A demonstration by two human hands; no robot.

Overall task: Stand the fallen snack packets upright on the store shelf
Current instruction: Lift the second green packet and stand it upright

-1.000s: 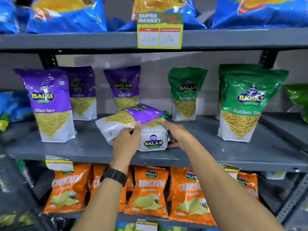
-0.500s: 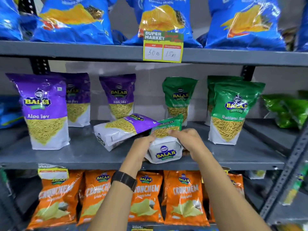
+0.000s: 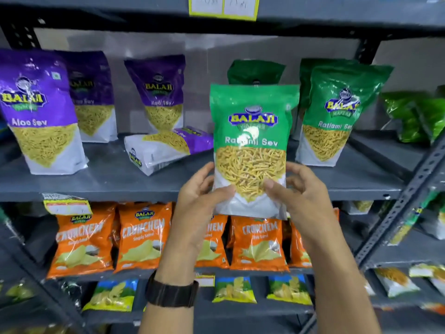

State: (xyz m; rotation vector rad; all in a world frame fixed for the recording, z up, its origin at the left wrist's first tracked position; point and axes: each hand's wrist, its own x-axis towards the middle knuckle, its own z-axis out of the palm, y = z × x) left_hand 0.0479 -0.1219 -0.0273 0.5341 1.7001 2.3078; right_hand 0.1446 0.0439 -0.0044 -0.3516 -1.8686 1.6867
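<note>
A green Ratlami Sev packet [image 3: 251,131] is held upright in front of the grey shelf [image 3: 103,182], its base below the shelf's front edge. My left hand [image 3: 201,196] grips its lower left side and my right hand [image 3: 301,191] its lower right side. A purple Aloo Sev packet [image 3: 166,148] lies fallen on its side on the shelf, just left of the green one. Other purple packets [image 3: 39,112] stand upright to the left, and green ones [image 3: 337,114] stand to the right.
Another green packet [image 3: 255,72] stands behind the held one. Orange Crunchem bags [image 3: 142,237] fill the shelf below. Loose green bags [image 3: 414,116] lie at the far right. A perforated metal upright [image 3: 404,201] slants down the right side. A price tag [image 3: 224,7] hangs above.
Both hands pulled the green packet out from under the purple one and turned it upright. The purple packet stays lying on the shelf. The camera tilted down.
</note>
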